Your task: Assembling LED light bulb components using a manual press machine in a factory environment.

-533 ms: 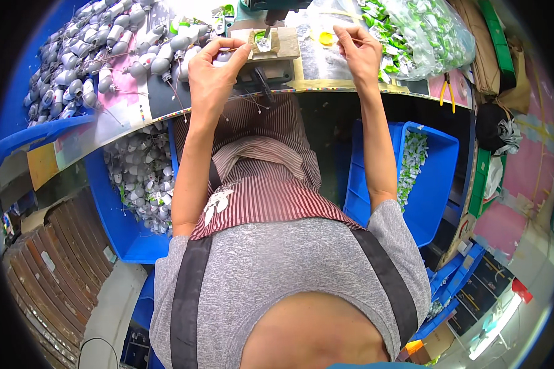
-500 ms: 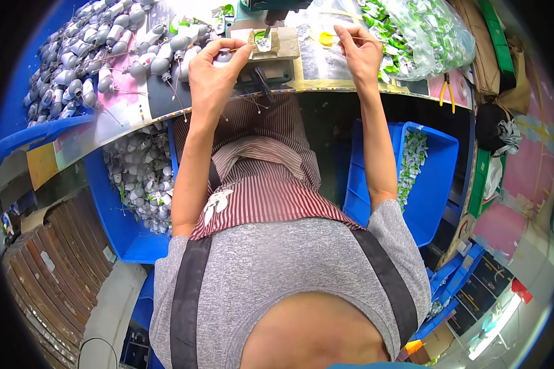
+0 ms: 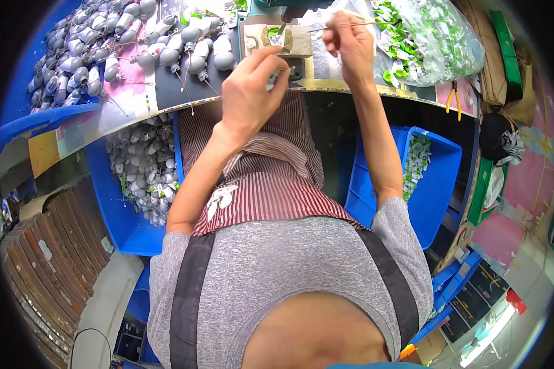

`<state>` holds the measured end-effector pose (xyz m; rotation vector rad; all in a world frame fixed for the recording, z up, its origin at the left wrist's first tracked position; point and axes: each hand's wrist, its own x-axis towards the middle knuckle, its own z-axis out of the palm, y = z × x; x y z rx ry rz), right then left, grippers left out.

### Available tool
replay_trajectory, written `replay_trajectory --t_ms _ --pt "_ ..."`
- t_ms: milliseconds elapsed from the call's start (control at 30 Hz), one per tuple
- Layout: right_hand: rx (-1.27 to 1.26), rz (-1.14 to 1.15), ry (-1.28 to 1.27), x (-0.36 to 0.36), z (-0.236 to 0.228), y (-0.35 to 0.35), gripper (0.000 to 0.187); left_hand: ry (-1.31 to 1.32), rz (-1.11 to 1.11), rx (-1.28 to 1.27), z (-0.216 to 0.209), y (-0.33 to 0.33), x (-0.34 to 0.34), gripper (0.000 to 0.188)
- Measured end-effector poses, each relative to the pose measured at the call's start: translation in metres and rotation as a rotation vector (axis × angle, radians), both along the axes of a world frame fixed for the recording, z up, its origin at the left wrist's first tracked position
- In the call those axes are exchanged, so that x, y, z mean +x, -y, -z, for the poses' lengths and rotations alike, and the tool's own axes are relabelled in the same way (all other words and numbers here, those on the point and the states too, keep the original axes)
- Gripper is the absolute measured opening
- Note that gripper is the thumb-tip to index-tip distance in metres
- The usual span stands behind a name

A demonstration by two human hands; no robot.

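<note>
Grip narrow on a thin stick (image 3: 380,23) in the right hand (image 3: 354,49), left hand's (image 3: 250,98) I cannot tell

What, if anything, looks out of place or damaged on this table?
The pliers at the right look slightly out of place: their handle ends stick out past the front edge of the table, so they could perhaps be knocked off. I see no clear damage.

No legible lettering or numbers
</note>
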<state>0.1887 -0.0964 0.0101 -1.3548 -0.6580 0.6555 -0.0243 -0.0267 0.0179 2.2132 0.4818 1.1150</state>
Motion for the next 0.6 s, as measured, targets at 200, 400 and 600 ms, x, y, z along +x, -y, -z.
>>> replay_trajectory --t_ms 200,400,600 --pt "-0.021 -0.079 0.103 -0.039 -0.003 -0.021 0.030 -0.173 -0.009 0.086 0.007 0.006 0.001 0.014" --pt "-0.170 -0.049 0.661 -0.055 -0.008 -0.029 0.026 -0.168 -0.029 0.101 0.010 0.007 0.000 0.013" --pt "-0.246 -0.139 -0.117 -0.029 -0.020 -0.037 0.038 -0.169 -0.021 0.069 0.007 0.007 0.001 0.013"
